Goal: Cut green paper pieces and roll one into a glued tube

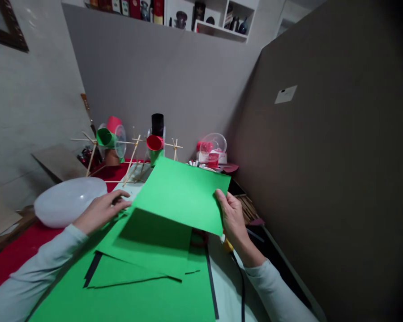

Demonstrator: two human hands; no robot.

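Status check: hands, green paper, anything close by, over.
Both hands grip green paper sheet: left hand, right hand. More green sheets beneath. White bowl beside left hand.

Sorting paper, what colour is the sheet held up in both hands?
Green paper sheet, head view.

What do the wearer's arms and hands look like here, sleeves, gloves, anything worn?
Both arms wear long, plain pale grey sleeves ending at the wrists. The left hand and right hand are bare: no gloves, and no rings, watch or markings visible.
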